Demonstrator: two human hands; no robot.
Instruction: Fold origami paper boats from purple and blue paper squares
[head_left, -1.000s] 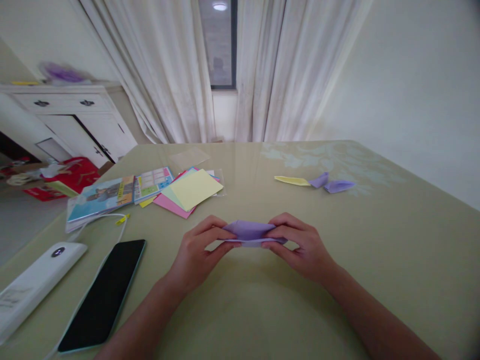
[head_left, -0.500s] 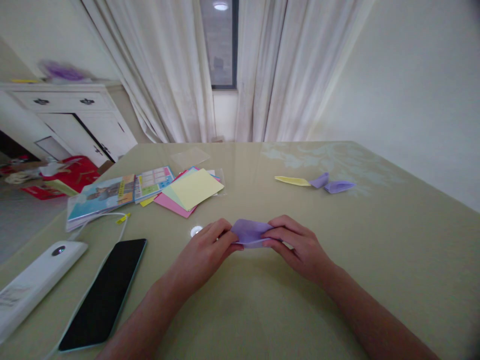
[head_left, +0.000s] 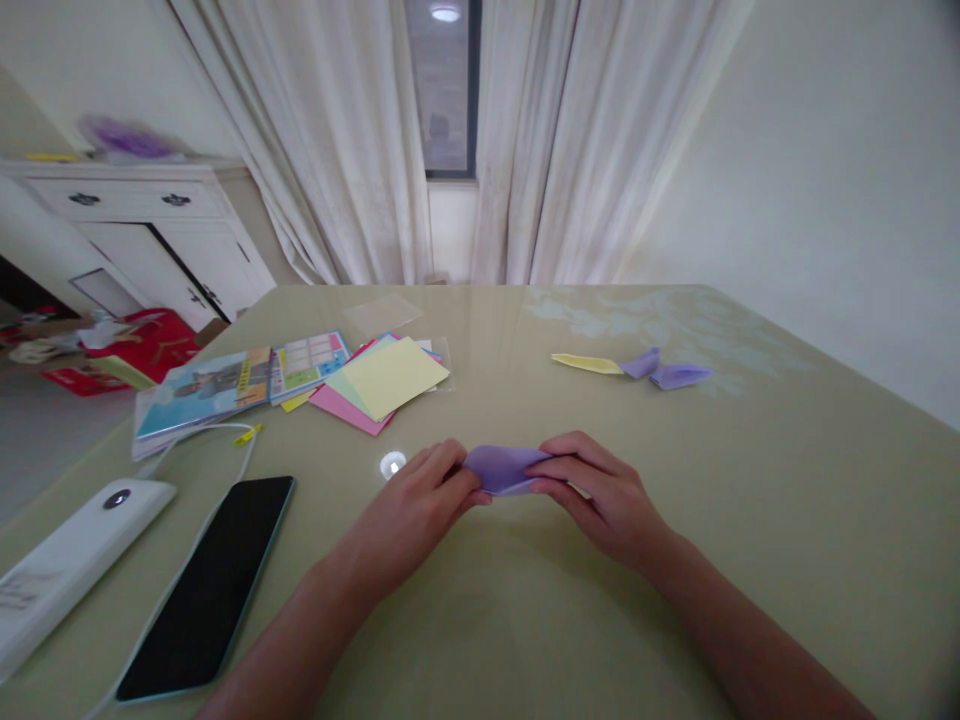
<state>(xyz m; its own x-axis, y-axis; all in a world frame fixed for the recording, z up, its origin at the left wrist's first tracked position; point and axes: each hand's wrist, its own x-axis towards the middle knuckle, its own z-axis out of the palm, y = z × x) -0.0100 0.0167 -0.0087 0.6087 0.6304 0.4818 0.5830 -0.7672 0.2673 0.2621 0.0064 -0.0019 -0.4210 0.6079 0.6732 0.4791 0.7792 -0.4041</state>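
A folded piece of purple paper (head_left: 504,468) is held level between my two hands, above the middle of the table. My left hand (head_left: 429,490) is closed on its left end, fingers bent and thumb below. On the right end, my right hand (head_left: 596,482) pinches the paper between thumb and fingers. The paper's middle shows between the hands; its ends are hidden under the fingers. Farther back on the right lie a folded yellow paper strip (head_left: 587,365) and two folded purple paper pieces (head_left: 681,375), close together.
Left of centre, loose coloured paper sheets (head_left: 394,378) overlap beside booklets (head_left: 206,395). A black phone (head_left: 210,590) and a white power bank (head_left: 79,560) with a white cable lie at the near left. The table (head_left: 787,540) ends before curtains (head_left: 337,150) and a wall.
Both hands stay nearly in place on the purple paper. Its lower front fold looks narrower now. The other things on the table have not moved.
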